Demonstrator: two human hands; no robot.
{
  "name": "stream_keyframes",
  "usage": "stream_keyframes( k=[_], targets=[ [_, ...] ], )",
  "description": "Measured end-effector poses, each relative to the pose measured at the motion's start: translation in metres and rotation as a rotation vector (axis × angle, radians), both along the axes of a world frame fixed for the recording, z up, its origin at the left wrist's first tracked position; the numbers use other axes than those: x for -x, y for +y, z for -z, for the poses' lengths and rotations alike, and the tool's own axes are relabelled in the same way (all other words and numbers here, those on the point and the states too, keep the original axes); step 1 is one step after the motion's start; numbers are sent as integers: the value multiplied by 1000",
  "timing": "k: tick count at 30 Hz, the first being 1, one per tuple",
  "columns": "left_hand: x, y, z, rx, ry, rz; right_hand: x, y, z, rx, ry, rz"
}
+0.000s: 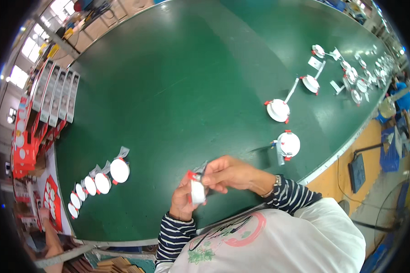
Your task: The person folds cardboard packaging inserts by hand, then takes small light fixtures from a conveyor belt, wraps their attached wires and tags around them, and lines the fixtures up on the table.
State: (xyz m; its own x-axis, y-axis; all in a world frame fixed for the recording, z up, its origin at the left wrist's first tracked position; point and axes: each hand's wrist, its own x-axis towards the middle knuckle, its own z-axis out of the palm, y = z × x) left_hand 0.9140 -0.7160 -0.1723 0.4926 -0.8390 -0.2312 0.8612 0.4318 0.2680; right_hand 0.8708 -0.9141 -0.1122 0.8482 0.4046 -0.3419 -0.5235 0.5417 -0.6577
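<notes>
My left hand [182, 201] is closed around a small round white downlight [197, 192] with red spring clips, held edge-on above the green table. My right hand [230, 174] pinches at its upper end, beside a greyish strip [200, 167]. What exactly those fingers grip is partly hidden. To the right, another white downlight [289, 144] with red clips lies on the table, and one more downlight [278, 110] with a white lead sits beyond it.
A slanting row of several white downlights [103, 183] with greyish plastic pieces lies at the left. Stacked boxes [54, 93] and a red printed sheet [53, 204] line the left side, where another person's arm [53, 236] reaches in. Many more downlights [351, 75] crowd the far right of the green table [168, 91].
</notes>
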Motion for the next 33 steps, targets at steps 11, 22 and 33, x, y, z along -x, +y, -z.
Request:
stream_keyframes(
  k=[11, 22, 33],
  targets=[
    [-45, 15, -8, -1209, -954, -667, 49, -37, -64, 1487, -904, 693],
    [-15, -31, -43, -1310, -1714, -830, 64, -82, -70, 1883, -562, 467],
    [9, -75, -49, -863, -1974, -463, 42, -81, -72, 1559, -1041, 220]
  ],
)
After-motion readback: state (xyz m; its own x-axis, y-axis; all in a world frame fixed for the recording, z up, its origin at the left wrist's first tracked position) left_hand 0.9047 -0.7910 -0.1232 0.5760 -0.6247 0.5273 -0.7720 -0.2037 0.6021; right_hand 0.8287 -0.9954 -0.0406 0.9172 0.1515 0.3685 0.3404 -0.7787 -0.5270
